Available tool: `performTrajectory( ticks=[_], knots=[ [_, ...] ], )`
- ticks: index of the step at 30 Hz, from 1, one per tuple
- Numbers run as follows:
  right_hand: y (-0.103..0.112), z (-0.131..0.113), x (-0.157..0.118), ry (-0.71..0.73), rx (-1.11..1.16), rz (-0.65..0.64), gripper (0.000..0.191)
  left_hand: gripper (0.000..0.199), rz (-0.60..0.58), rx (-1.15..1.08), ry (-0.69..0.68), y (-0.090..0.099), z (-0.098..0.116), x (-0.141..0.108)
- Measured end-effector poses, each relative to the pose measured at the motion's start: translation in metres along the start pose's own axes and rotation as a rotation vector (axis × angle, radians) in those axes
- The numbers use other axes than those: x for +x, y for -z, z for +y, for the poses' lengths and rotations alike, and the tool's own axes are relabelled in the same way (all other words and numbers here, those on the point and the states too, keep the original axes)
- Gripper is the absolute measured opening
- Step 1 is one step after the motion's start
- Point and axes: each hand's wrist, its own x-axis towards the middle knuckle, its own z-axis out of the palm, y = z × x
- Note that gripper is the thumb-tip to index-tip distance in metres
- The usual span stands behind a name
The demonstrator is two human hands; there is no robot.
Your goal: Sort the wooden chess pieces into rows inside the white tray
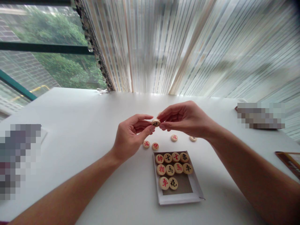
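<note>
Above the table, a round wooden Chinese chess piece (155, 123) with a black character is pinched between my two hands. My left hand (130, 134) has its thumb and fingertips at the piece's left side. From the right, my right hand (185, 118) grips the same piece between thumb and fingers. Below them lies a shallow white box (180, 198) holding several pieces in rows, red and black characters facing up. Its lower right part shows bare brown bottom. Near my left hand rest a red-marked piece (146, 144) and a second red-marked piece (155, 146).
Another red-marked piece (174, 137) lies beyond the box, and a black-marked piece (193, 138) is partly hidden by my right wrist. Blurred-out objects sit at the table's left and right. A framed brown item (289, 162) is at the right edge. String curtains (150, 47) hang behind.
</note>
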Motion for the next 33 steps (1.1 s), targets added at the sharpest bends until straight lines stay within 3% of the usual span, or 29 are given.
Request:
performTrajectory(
  ticks=[16, 33],
  knots=[
    [0.0014, 0.0027, 0.0005, 0.052, -0.029, -0.017, 0.02, 0.031, 0.016, -0.014, -0.01, -0.0008, 0.0036, -0.0016],
    [0.0024, 0.001, 0.0007, 0.012, -0.03, -0.025, 0.029, 0.04, 0.034, 0.037, 0.007, -0.0009, 0.0029, 0.0001]
  ],
)
